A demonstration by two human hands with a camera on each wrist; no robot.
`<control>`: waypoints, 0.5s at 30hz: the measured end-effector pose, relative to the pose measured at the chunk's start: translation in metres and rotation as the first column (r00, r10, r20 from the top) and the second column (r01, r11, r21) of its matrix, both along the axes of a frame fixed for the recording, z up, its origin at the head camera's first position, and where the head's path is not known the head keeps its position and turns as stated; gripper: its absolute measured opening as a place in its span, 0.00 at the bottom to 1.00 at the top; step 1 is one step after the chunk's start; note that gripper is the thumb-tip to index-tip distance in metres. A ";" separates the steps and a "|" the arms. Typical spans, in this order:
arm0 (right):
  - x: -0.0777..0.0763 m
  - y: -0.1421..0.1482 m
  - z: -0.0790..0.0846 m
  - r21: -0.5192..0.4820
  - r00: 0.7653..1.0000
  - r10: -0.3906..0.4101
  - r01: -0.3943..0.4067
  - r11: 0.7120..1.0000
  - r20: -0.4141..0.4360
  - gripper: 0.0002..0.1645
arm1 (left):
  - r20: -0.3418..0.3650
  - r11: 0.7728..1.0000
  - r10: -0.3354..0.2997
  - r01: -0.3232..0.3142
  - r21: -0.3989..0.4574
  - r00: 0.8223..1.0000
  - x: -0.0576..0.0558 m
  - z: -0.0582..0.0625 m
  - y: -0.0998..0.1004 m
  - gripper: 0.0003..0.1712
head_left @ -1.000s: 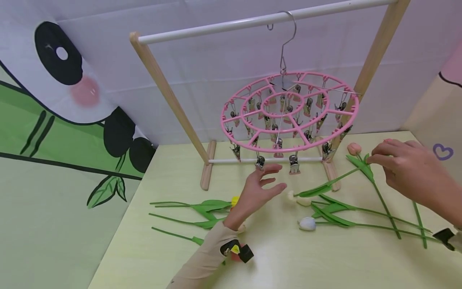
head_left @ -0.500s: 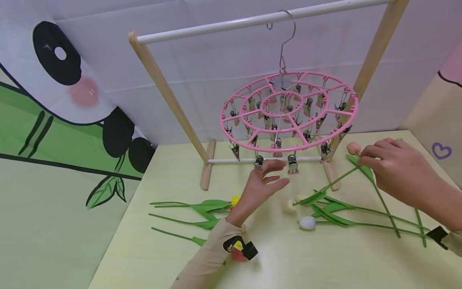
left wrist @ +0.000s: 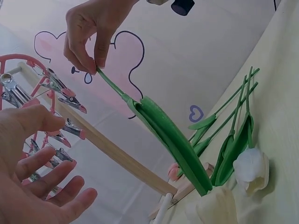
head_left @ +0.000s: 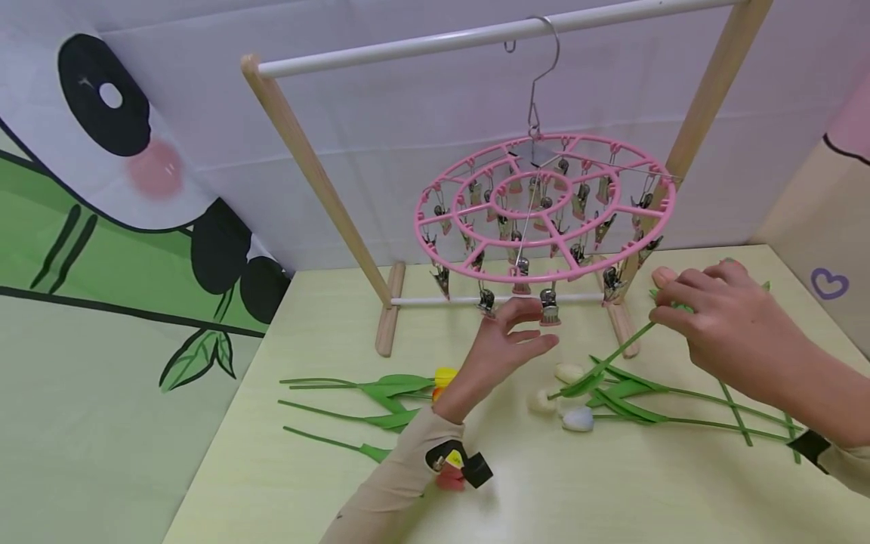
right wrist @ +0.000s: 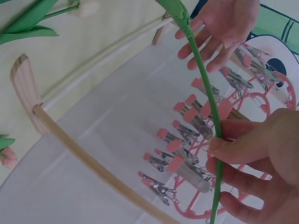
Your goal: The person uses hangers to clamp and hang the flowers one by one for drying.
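Observation:
My right hand (head_left: 727,325) pinches the green stem (right wrist: 210,98) of an artificial tulip between thumb and fingers. The tulip hangs head down on a slant, its leaf (left wrist: 173,144) and cream bloom (left wrist: 215,207) below the hand. My left hand (head_left: 499,359) is beneath the front rim of a pink round clip hanger (head_left: 469,268), fingers loosely bent and apart, holding nothing. Two metal clips with pink tips are beside its fingers: one clip (head_left: 486,302) to the left, the other clip (head_left: 549,308) just above the fingertips. In the left wrist view, the palm and spread fingers (left wrist: 56,175) show.
The hanger hooks over the white bar (head_left: 421,49) of a wooden-legged rack (head_left: 316,174). Tulips with green stems (head_left: 686,419) and a pale bloom (head_left: 578,418) lie at right. Others, with a yellow bloom (head_left: 445,378), lie at left, partly behind the left arm.
My right hand has moved left with the tulip, and its bloom has swung lower. My left hand has shifted slightly right, closer to the front right clip.

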State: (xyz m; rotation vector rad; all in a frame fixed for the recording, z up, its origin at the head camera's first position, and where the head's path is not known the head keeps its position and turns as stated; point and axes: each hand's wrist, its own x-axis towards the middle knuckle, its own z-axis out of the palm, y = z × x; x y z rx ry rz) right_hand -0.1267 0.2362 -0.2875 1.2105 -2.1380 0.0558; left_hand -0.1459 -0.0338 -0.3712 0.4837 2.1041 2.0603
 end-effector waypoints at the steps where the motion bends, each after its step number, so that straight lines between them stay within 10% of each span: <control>1: 0.001 -0.002 0.001 -0.002 1.000 0.011 -0.011 1.000 -0.007 0.15 | 0.020 1.000 -0.002 0.002 0.002 1.000 0.000 0.000 0.001 0.24; 15: 0.013 -0.022 0.013 0.011 0.996 0.083 -0.084 0.996 0.012 0.20 | 0.019 0.991 -0.102 0.100 0.092 0.995 0.009 0.002 0.018 0.19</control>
